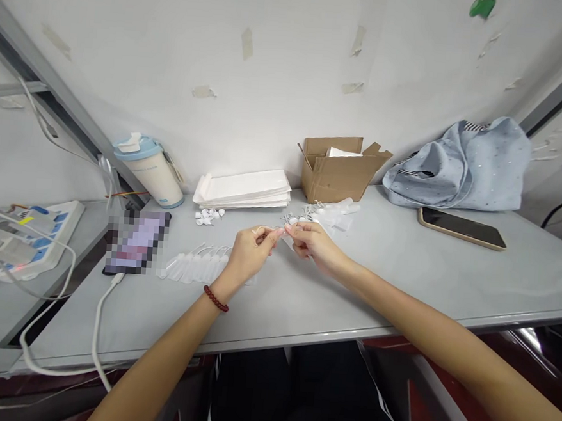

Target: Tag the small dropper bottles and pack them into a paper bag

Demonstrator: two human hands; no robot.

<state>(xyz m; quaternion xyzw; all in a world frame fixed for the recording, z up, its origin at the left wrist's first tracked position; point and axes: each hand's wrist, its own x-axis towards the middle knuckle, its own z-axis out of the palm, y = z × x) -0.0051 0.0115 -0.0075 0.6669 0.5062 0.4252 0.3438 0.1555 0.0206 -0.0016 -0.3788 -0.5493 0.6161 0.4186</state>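
Note:
Over the middle of the grey table, my left hand [253, 252] and my right hand [313, 243] meet fingertip to fingertip. Both are closed in a pinch on a small translucent piece [286, 238], mostly hidden by the fingers. A row of clear plastic pieces with thin white strings [197, 267] lies left of and partly behind my left hand. Beyond my right hand is a loose pile of similar clear pieces [341, 213]. Several small white parts [207, 215] lie behind my left hand.
Along the wall stand a bottle [151, 172], a stack of white sheets or trays [244, 190], an open cardboard box [338, 176] and a blue bag [476, 166]. One phone [462, 228] lies right; another [139, 242], with a cable, lies left near a power strip [52, 239].

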